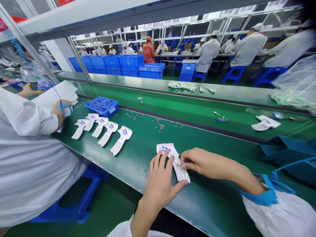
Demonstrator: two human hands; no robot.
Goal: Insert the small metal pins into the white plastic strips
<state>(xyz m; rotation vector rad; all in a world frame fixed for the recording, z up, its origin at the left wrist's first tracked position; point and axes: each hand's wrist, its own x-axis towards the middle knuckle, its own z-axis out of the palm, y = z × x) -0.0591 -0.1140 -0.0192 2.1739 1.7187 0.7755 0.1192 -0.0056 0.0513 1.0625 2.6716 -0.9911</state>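
A white gun-shaped plastic shell half (183,174) lies on the green bench in front of me, with blue parts in its wide end and small metal bits in its handle. My left hand (161,179) holds it against the bench, fingers over its upper left side and thumb at the handle's end. From the right, my right hand (197,160) pinches at the handle's edge; whatever is between its fingertips is hidden. Several similar shells (121,140) lie in a row to the left. Beyond my hands are scattered small metal pieces (161,126).
A blue bin of small blue parts (101,105) stands behind the row. A co-worker's sleeve (24,112) reaches in at left. On the green strip beyond lie another shell (265,123) and small wired parts (222,119). A teal container (283,154) stands at right.
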